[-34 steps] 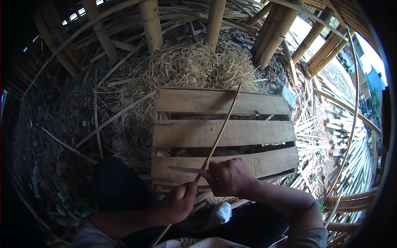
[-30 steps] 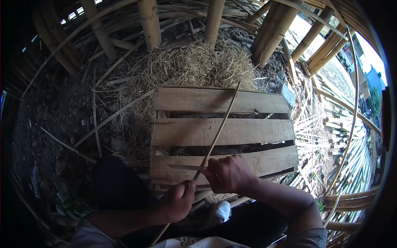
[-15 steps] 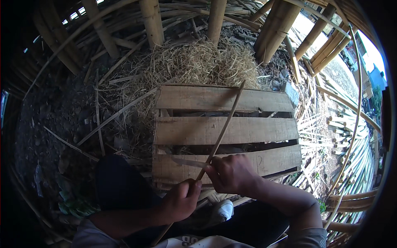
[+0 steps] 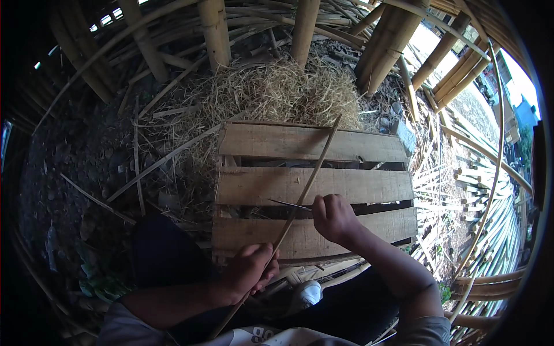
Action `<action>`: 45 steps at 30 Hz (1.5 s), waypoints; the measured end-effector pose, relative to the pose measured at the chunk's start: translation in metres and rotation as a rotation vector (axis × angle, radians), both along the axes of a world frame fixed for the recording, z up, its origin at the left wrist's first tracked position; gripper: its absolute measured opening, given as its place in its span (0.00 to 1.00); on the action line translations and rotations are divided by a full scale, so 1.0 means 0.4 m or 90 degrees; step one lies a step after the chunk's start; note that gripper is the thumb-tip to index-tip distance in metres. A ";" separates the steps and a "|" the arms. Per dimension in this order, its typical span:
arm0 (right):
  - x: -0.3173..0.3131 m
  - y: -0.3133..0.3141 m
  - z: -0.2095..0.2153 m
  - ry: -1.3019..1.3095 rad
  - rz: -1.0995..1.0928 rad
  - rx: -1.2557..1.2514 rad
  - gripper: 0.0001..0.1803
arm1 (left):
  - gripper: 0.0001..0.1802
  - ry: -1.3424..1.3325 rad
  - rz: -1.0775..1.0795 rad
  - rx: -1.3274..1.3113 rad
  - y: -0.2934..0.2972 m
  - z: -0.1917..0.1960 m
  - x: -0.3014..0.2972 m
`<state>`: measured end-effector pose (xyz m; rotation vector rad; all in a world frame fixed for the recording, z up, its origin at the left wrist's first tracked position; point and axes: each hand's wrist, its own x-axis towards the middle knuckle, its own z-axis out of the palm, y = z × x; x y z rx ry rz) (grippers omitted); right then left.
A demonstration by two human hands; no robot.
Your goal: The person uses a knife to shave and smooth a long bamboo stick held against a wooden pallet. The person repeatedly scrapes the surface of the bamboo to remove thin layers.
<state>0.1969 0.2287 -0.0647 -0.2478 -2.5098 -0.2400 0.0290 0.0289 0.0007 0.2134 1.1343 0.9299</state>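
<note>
A long thin bamboo strip (image 4: 310, 179) slants from my lap up over a slatted wooden crate (image 4: 265, 183), its far end near the crate's back edge. My left hand (image 4: 245, 274) is closed round the strip just before the crate's front edge. Over the crate's right half, my right hand (image 4: 333, 218) grips a knife (image 4: 291, 205). Its narrow blade points left and lies across the strip, seen nearly edge-on. The handle is hidden inside my fist. Whether the blade bites into the strip I cannot tell.
Behind the crate lies a heap of pale shavings (image 4: 271, 92) below upright bamboo posts (image 4: 214, 34). Long bamboo poles (image 4: 490, 230) are stacked at the right. Loose strips (image 4: 164, 158) lie on dark ground to the left. My shoe (image 4: 309, 293) is below the crate's front edge.
My right hand and the knife have moved forward along the strip and slightly right, away from my left hand. The blade has turned more edge-on. My left hand has rolled round the strip.
</note>
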 end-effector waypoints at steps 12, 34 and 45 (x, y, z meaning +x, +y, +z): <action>-0.001 -0.009 0.101 -0.223 -0.042 -0.175 0.08 | 0.18 -0.054 0.009 0.005 0.028 -0.026 -0.010; -0.050 -0.091 0.084 -0.136 -0.104 -0.400 0.19 | 0.18 0.137 -0.018 -0.006 0.032 0.004 -0.003; -0.069 -0.066 0.060 -0.097 -0.137 -0.441 0.23 | 0.20 0.069 0.040 0.015 0.035 -0.026 0.001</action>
